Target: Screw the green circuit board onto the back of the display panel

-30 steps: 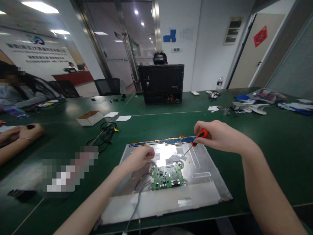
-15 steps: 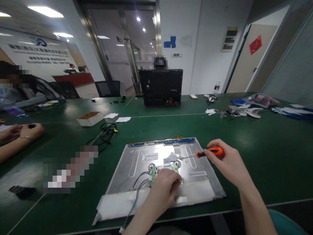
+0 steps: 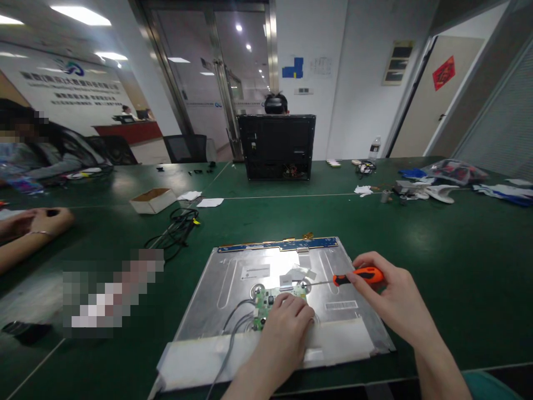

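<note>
Metal display panel (image 3: 233, 289) flat on green worktop (image 3: 437, 250); circuit board (image 3: 266, 303) at panel ctr.
L hand (image 3: 287, 328) lies over board, hiding most; fingers curled, grip unclear. R hand (image 3: 395, 294), fingers closed on orange screwdriver (image 3: 358, 276), tip beside board. Nearby: black cables (image 3: 177, 228), cardboard box (image 3: 153, 200), dark monitor shell (image 3: 277, 145). Blurred patch left.

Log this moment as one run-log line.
left hand: resting on circuit board | right hand: holding screwdriver, tip toward board | base: metal panel on green table
</note>
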Available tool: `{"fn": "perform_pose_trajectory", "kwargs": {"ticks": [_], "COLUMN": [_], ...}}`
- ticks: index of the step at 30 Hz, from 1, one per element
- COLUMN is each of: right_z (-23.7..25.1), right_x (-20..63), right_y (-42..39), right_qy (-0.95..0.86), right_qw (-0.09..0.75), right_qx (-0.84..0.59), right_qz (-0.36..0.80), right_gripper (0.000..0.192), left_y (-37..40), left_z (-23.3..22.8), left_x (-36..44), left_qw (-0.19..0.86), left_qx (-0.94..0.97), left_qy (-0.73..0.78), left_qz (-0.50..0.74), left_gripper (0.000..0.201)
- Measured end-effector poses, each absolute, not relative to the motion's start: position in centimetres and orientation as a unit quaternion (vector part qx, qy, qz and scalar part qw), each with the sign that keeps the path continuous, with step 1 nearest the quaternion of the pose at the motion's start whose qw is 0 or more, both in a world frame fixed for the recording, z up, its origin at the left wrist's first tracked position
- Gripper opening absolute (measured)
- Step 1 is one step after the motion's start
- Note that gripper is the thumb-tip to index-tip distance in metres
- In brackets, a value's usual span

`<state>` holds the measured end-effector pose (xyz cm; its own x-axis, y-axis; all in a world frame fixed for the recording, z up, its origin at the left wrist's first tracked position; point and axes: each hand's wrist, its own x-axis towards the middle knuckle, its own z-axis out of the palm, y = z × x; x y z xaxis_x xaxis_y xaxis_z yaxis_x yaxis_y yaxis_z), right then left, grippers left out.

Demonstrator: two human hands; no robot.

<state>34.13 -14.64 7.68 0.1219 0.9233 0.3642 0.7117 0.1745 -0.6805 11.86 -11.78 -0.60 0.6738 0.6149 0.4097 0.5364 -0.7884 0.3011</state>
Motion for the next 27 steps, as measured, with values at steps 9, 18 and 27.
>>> {"fn": "perform_pose_trajectory", "kwargs": {"ticks": [9, 18, 27], "right_z": [7.4, 6.1, 4.8], "right_x": [34.3, 30.8, 29.1], "right_y": [-14.6, -13.4, -13.0], "right_qy": [-0.637, -0.679, -0.669], "right_qw": [0.473, 0.519, 0.546], "right_qx": [-0.602, -0.514, -0.500], "right_qz": [0.087, 0.077, 0.070], "right_gripper": [0.023, 0.023, 0.023], "left_y": [-13.8, -14.8, -14.5], "left_z": [-0.8, -1.6, -3.1], "left_x": [10.6, 9.7, 9.6], "left_qw": [0.042, 0.027, -0.046], "left_qx": [0.897, 0.929, 0.938], "left_qy": [0.302, 0.232, 0.214], "left_qz": [0.320, 0.286, 0.270], "left_gripper": [0.022, 0.021, 0.036]}}
